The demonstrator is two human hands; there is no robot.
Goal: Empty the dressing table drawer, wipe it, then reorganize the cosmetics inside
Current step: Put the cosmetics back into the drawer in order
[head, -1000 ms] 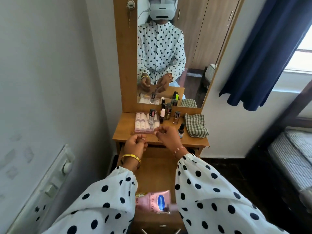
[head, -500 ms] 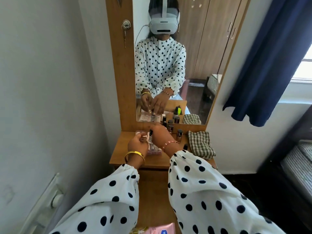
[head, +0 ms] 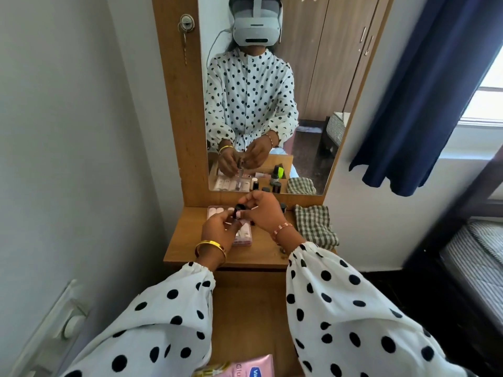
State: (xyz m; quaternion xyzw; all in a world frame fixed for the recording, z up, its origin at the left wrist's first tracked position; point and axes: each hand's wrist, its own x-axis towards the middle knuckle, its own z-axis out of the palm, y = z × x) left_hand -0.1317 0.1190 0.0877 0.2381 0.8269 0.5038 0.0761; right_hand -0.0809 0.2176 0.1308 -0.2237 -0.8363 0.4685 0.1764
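A small nail polish bottle [head: 238,211] with a black cap is held above the dressing table top [head: 185,242]. My left hand [head: 217,231] grips its lower part, and the fingers of my right hand [head: 265,212] curl round its cap end. Under my hands lies a pink case [head: 243,235] of small pale tubes. A few small dark bottles [head: 283,205] stand behind my right hand, mostly hidden. The open wooden drawer [head: 245,308] is below my arms, with a pink pouch [head: 245,369] at its near end.
A green checked cloth [head: 314,227] lies on the right of the table top. The mirror [head: 272,104] rises behind it. A wall is close on the left, and a bed [head: 479,257] and a blue curtain [head: 424,104] are on the right.
Both hands moved from the table's front edge back over the pink case and now hold a small bottle between them. The camera tilted upward.
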